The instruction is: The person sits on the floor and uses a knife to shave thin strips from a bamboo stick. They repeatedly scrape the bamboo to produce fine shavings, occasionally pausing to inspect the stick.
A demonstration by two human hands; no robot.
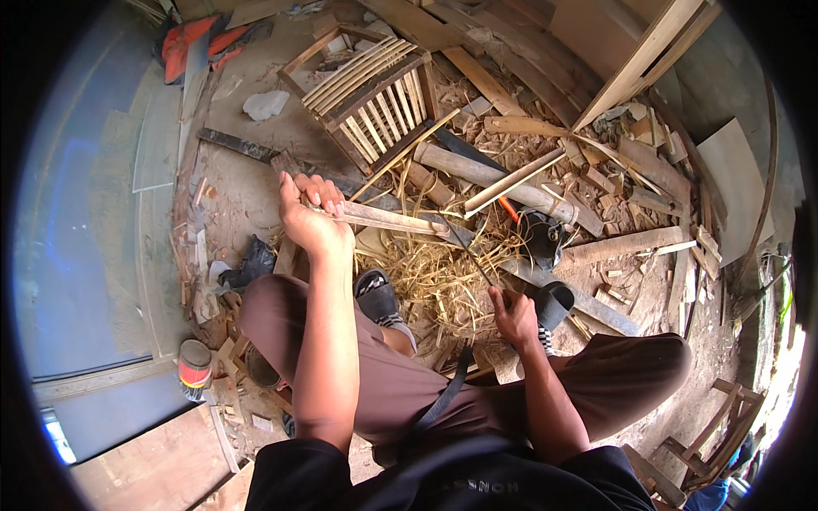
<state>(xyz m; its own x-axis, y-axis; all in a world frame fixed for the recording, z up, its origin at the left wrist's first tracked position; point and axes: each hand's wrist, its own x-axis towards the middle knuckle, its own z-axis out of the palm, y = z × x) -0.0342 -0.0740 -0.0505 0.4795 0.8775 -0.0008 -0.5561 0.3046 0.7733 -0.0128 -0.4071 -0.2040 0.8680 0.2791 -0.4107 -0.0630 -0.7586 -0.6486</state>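
Observation:
My left hand is closed round one end of a split bamboo piece, which points to the right across the middle of the view. In my right hand is a knife; its handle is hidden in the fist. The thin dark blade slants up and left, its tip at or close to the far end of the bamboo; I cannot tell whether they touch. Beneath both lies a heap of pale curled shavings, between my sandalled feet.
A slatted wooden frame lies beyond my left hand. A bamboo pole, a split bamboo length and a black bag lie ahead to the right. Wood scraps surround me. A glass sheet is at left, a tin near my left knee.

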